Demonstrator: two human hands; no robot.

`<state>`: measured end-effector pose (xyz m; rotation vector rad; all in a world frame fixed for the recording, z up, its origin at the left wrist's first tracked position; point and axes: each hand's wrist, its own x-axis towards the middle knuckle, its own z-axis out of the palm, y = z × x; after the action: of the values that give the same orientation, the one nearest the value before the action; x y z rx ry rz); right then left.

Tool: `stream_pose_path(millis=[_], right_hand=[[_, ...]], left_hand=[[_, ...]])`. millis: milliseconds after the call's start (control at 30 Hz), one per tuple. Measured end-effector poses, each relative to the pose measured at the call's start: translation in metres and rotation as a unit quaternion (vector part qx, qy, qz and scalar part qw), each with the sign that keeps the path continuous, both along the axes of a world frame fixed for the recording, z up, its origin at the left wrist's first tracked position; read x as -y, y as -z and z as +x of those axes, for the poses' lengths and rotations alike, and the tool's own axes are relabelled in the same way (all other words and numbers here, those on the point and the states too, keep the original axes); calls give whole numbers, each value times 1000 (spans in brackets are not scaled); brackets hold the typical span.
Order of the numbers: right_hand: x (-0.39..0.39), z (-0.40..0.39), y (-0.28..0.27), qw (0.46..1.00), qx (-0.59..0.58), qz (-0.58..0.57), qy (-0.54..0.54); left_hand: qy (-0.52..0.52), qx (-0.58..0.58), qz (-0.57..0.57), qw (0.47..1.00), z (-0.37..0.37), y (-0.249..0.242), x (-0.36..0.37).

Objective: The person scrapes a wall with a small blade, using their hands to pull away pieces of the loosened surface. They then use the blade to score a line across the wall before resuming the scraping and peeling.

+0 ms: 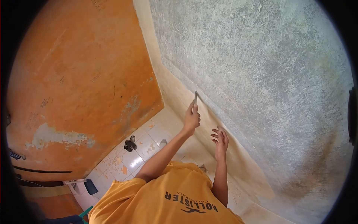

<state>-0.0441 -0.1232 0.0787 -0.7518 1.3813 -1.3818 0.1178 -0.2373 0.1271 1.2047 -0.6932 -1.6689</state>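
My left hand (192,120) is closed around a scraper (195,98), its slim blade pointing up and seen nearly edge-on. The blade tip sits at the edge where the rough grey-white wall (261,74) meets a smooth beige band (179,91). Lower and to the right, my right hand (221,142) is open, its fingers spread and slightly bent in front of the beige band. Nothing shows in that hand.
An orange wall (85,74) with peeled patches stands at the left and meets the beige band in a corner. On the white tiled floor (145,147) lie paint flakes and a dark object (130,144). A dark blue item (90,186) is at lower left.
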Motion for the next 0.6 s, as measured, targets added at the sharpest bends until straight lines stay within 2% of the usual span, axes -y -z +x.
stream_pose_path(millis=[33,133,267,367,467,500,600], right_hand=[[1,1,2,1000,3,2,-2],[3,3,7,1000,7,6,-6],[8,7,5,1000,3,12,-15],[17,10,5,1000,1,9,-14],[27,20,5,1000,2,5,-17],[33,22,3,1000,0,3,-20],[44,29,-1,999,-25,-7,-34]], left_hand=[[12,-12,0,1000,1,0,-2],[-72,29,20,997,9,19,38],[-53,6,6,999,63,39,95],[-21,23,-11,999,75,36,87],[-43,89,-11,995,44,43,59],[-41,72,-24,996,39,43,56],[-108,102,-17,989,44,49,93]])
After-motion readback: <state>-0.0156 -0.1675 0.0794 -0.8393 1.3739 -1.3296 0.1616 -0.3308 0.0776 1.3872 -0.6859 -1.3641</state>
